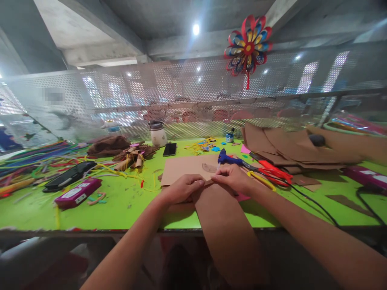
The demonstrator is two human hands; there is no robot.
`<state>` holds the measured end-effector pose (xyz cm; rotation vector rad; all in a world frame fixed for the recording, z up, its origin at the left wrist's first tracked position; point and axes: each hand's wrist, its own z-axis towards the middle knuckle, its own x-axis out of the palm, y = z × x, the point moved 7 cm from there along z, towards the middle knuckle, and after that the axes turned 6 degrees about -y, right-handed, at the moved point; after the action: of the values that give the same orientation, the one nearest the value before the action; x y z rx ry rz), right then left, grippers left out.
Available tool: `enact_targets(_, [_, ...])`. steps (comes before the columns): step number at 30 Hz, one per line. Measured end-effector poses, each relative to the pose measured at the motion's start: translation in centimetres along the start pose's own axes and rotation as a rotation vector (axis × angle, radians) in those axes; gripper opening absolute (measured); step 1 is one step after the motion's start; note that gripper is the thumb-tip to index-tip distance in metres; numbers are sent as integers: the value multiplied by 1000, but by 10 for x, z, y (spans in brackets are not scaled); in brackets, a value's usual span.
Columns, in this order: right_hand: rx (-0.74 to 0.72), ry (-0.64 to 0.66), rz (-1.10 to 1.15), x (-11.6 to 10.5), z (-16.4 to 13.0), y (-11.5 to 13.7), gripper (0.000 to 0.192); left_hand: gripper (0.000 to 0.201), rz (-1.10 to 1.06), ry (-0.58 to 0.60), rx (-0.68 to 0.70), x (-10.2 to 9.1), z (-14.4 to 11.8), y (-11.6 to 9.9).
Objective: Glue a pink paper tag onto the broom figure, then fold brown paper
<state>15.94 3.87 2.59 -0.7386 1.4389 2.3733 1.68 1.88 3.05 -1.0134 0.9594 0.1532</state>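
Observation:
A long piece of brown kraft paper [225,225] runs from my hands toward me and hangs over the table's front edge. My left hand [185,187] grips its far left edge, thumb on top. At its far right end, my right hand [234,179] pinches the narrow edge between thumb and fingers. Behind my hands lies a flat tan sheet [179,167], with a semicircular protractor [208,167] on it. A blue glue gun [229,158] rests just past my right hand, and red-handled scissors [275,172] are to its right.
Stacked brown paper [290,147] covers the back right of the green table [121,213]. On the left are a purple power strip [79,192], a black case [70,176] and colored pipe cleaners. A phone [169,149] and a jar [158,135] stand farther back. A black cord [317,205] crosses the right.

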Motion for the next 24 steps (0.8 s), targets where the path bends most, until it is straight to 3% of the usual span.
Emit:
enact_targets(10, [-55,115,-4,6,-1,4,31,34,-9,60,10,7,2,1])
enact_targets(17, [-111,221,39,11,-2,10,34,33,-13,18,-16,6,-1,2])
enact_targets(24, [-65,268,88,17,-4,5,38,35,45,-15,-39,5,-1,-4])
